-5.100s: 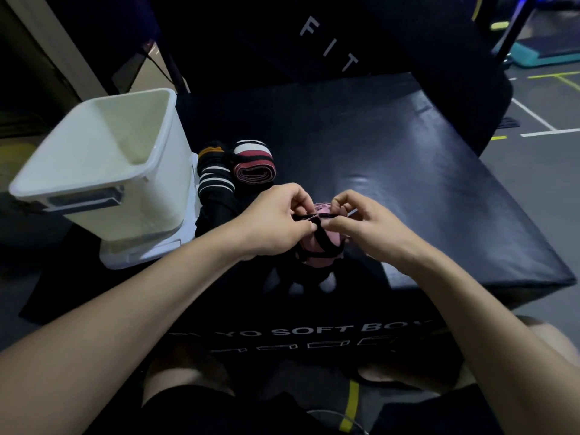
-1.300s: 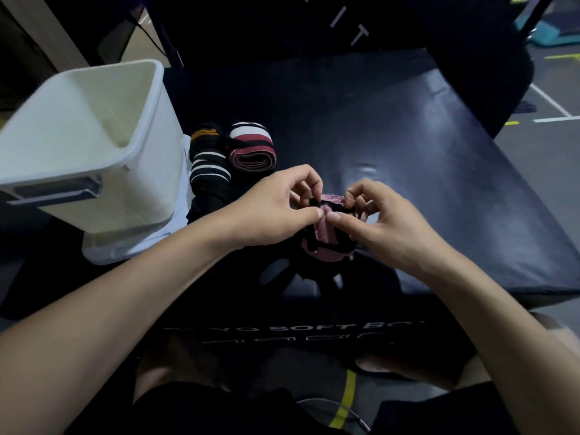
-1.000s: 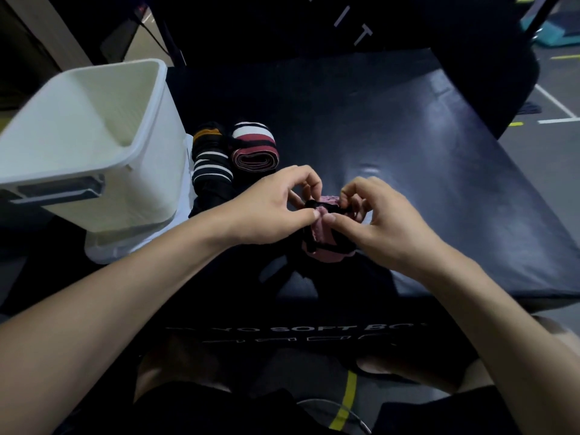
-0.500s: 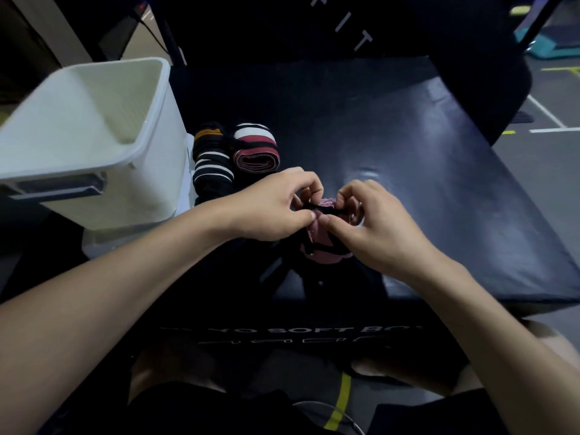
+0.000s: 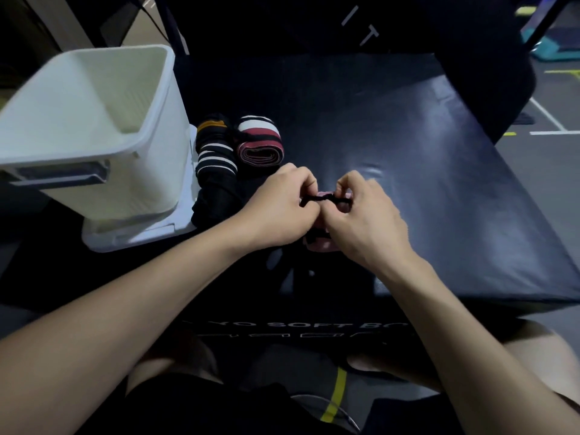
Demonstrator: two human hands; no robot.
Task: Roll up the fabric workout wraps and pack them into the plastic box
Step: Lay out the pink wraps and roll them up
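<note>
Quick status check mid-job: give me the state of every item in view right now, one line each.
Pink wrap: rolled, held over the soft box by both hands.
Black cord: pinched at each end, stretched across the roll's top.
Left hand: pinching the cord.
Right hand: pinching the cord.
Red-striped wrap: rolled, lying on the soft box.
Black-striped wrap: lying beside it.
Plastic box: open, tilted, no wraps visible inside.

The left hand [image 5: 279, 211] and right hand [image 5: 365, 221] have closed together over the pink wrap [image 5: 318, 244], hiding more of it.
</note>
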